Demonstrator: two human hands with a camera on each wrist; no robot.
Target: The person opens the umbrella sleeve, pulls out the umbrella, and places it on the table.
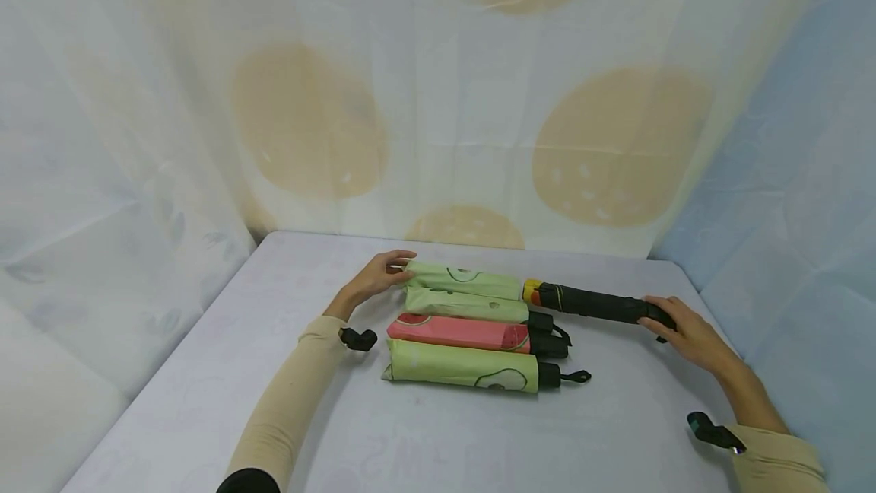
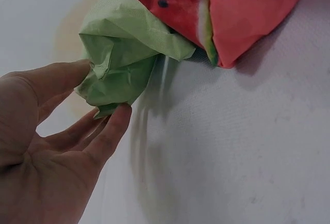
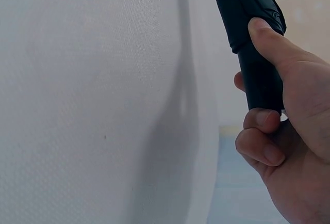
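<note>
While the right hand (image 1: 691, 333) grips the folded black umbrella (image 1: 595, 304) at three o'clock, left fingers (image 2: 111, 131) lie straight, touching the rearmost green umbrella (image 1: 465, 280); four lie aligned on the counter (image 1: 424, 432), the black one unplaced.

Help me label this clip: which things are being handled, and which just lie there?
In hand:
- black umbrella, handle gripped by right hand
- far green umbrella, tip touched by left hand

Lying about:
- second green umbrella
- watermelon-print umbrella
- avocado-print umbrella
</note>
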